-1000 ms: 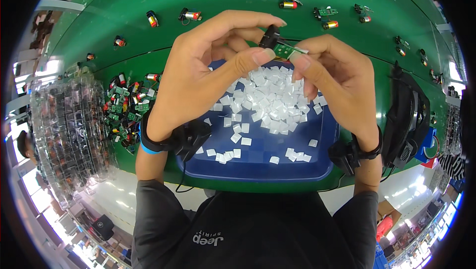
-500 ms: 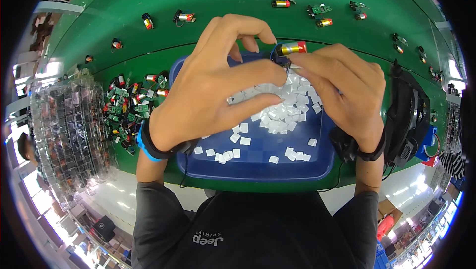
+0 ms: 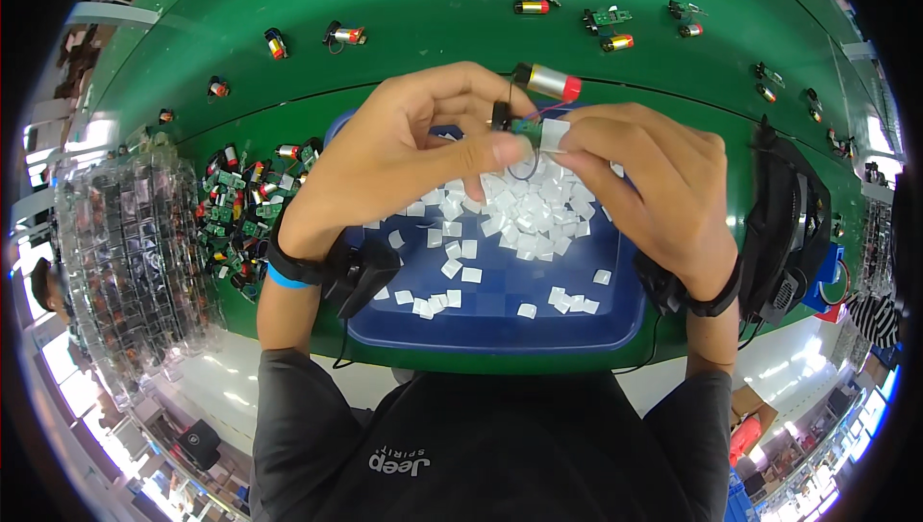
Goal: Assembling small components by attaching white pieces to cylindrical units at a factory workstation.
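Over a blue tray, my left hand pinches a small green circuit board between thumb and fingers. A silver cylindrical battery with a red end and a black end is wired to the board and sits just beyond it. My right hand is closed on a white square piece, held flat against the board's right end; whether it sticks there I cannot tell. Below both hands, a heap of similar white squares lies in the tray, with several scattered nearer its front.
Left of the tray is a pile of boards with batteries, beside stacked clear plastic trays. Several battery-and-board units, such as one unit, lie spaced across the green table. A black bag stands at the right.
The battery and board have shifted slightly left and turned, so the board now shows. My left fingers have closed on the board, and the white square in my right hand is now plainly visible.
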`<state>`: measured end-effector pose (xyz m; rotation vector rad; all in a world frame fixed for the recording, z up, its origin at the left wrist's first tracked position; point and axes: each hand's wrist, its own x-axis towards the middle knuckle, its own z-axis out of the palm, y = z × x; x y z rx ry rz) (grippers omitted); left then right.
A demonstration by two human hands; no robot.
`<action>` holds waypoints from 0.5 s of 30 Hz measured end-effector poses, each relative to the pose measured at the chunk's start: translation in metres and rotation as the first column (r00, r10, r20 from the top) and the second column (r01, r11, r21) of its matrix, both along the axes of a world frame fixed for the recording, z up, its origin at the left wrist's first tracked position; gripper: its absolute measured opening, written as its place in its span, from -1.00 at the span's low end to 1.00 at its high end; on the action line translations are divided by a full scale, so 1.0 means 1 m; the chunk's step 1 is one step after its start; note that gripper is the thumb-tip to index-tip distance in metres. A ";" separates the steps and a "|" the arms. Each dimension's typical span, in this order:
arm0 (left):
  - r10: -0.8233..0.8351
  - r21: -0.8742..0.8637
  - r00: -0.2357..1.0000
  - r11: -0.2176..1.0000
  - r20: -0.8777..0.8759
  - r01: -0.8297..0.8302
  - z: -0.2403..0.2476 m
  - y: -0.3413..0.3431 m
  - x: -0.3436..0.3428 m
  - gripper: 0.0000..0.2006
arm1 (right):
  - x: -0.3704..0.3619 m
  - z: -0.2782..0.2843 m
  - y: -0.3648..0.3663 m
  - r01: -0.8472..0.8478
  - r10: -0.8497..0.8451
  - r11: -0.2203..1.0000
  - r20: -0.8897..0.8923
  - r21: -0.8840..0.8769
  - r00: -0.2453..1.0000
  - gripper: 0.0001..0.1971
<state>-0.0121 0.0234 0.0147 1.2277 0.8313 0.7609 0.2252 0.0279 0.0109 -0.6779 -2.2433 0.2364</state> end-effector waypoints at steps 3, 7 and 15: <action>-0.029 0.047 0.998 0.998 -0.058 0.031 -0.004 0.000 -0.003 -0.70 | 0.000 0.001 -0.003 0.030 -0.030 0.982 0.004 -0.187 1.000 -0.80; -0.003 0.036 0.989 0.999 -0.149 0.008 0.004 -0.002 -0.002 -0.72 | -0.008 0.009 -0.011 0.043 -0.148 0.803 -0.130 -0.594 0.980 -0.86; 0.067 0.195 0.970 0.981 -0.234 -0.021 0.005 -0.005 0.001 -0.77 | 0.004 0.004 0.009 -0.026 -0.336 0.473 -0.207 -0.881 0.919 -0.84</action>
